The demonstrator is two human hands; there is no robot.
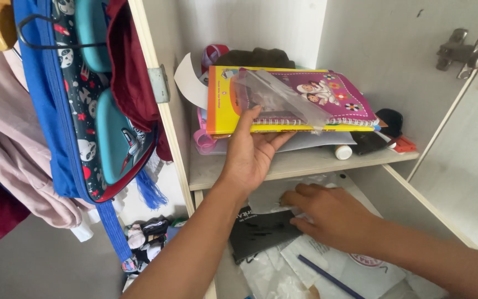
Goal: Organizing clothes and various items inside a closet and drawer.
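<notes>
Left hand (250, 155) grips notebook (291, 99) on cupboard shelf (305, 163); right hand (327, 213) open on papers (355, 266).

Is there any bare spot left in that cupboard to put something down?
Little. A bare strip of the upper shelf shows along its front edge, between the left hand and the small white bottle. Behind it, the notebook and clutter fill it. Papers cover the lower shelf under the right hand.

Spiral-bound book (294, 99): yellow-edged cover, purple front with cartoon figures, binding along the near edge; lies flat on the upper shelf, near-left corner lifted. Clear plastic sleeve (280, 97): crumpled, draped over the cover. Black packet (261, 235): flat, on the lower shelf among white papers.
</notes>
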